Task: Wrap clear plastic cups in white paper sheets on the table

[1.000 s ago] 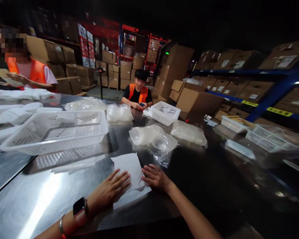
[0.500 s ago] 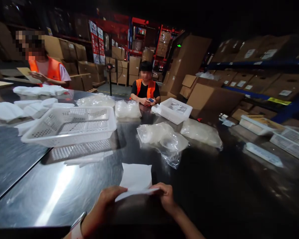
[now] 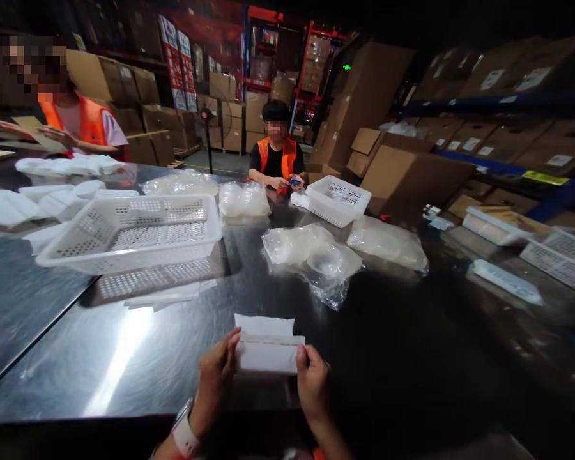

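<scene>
two hands are holding one folded white sheet point(image 3: 267, 350) between them, just above the near edge of the steel table point(image 3: 100, 377). the left hand point(image 3: 216, 370) is pinching the sheet's left end, thumb and fingers closed narrow on it; the right hand point(image 3: 310, 381) is pinching the right end in the same way. the sheet's long axis is running left to right, straight from one hand to the other, so both hands are standing equally near, each at one short end. a crease is showing along the upper part, with a back flap standing up beyond it, away from the wrists. the material is looking thin, matte and pliable, like paper or a flat pouch; which of the two cannot be told.

a white watch point(image 3: 184, 436) is sitting on the left wrist. ahead of the hands and slightly right, a crumpled clear plastic bag point(image 3: 314, 259) of pale round items is lying on the table, glossy and wrinkled. ahead and left, a white perforated basket point(image 3: 134, 231) is resting with flat white sheets point(image 3: 165, 297) partly under it. the table surface is brushed metal, reflective, glaring to the left of the hands.

far ahead, a person in an orange vest point(image 3: 275, 160) is sitting at the table's far end beside a smaller white basket point(image 3: 338, 199); another person's hand point(image 3: 57, 135) is working at far left. their hands are well apart from the sheet.
</scene>
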Demonstrator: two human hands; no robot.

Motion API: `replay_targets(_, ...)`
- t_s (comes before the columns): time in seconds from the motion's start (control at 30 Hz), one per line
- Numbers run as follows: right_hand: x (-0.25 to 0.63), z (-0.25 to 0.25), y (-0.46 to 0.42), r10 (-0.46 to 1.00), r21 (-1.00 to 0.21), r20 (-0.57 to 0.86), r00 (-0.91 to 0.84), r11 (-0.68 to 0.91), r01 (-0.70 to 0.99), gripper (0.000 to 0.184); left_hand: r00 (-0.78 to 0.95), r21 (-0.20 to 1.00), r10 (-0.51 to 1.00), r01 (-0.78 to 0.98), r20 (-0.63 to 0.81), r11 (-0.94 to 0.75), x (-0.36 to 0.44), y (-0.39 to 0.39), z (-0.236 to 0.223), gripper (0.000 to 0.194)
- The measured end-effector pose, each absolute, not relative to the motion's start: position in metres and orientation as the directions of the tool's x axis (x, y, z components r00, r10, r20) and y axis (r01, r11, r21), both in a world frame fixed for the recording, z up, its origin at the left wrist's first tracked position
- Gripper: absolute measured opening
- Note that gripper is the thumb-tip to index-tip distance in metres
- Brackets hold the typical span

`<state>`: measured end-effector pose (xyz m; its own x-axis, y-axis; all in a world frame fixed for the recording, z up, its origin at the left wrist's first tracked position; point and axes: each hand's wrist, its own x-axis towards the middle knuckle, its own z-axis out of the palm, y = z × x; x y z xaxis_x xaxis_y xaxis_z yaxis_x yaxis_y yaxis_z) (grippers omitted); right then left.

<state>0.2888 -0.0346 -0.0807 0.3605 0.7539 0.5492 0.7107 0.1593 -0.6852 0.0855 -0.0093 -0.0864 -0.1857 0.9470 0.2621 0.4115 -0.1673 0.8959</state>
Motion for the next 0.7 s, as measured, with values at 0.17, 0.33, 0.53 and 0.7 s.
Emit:
replay_targets(0.17, 0.289, -0.088, -0.029, 0.748, -0.599, 0.596, 0.292, 0.172, 0.782, 0.062, -0.197, 0.850, 0.938, 0.504, 0.285, -0.152, 0.088, -0.007, -0.092, 0.056)
replay_targets(0.33, 0.296, -0.088, -0.024, 0.750, -0.423, 0.628, 0.207, 0.106, 0.900, 0.058, -0.090, 0.768, 0.954, 0.617, 0.287, -0.173, 0.079, -0.008, -0.095, 0.043)
replay_targets(0.53, 0.289, -0.060, -0.020, 0.762, -0.121, 0.643, -0.076, 0.199, 0.973, 0.046, 0.126, 0.415, 0.848, 0.829, 0.515, -0.374, 0.081, -0.010, -0.070, 0.050)
replay_targets(0.7, 0.270, -0.061, -0.015, 0.856, -0.213, 0.324, -0.402, 0.480, 0.851, 0.057, 0.481, 0.210, 0.710, 0.732, 0.514, -0.648, 0.116, 0.001, -0.074, 0.046)
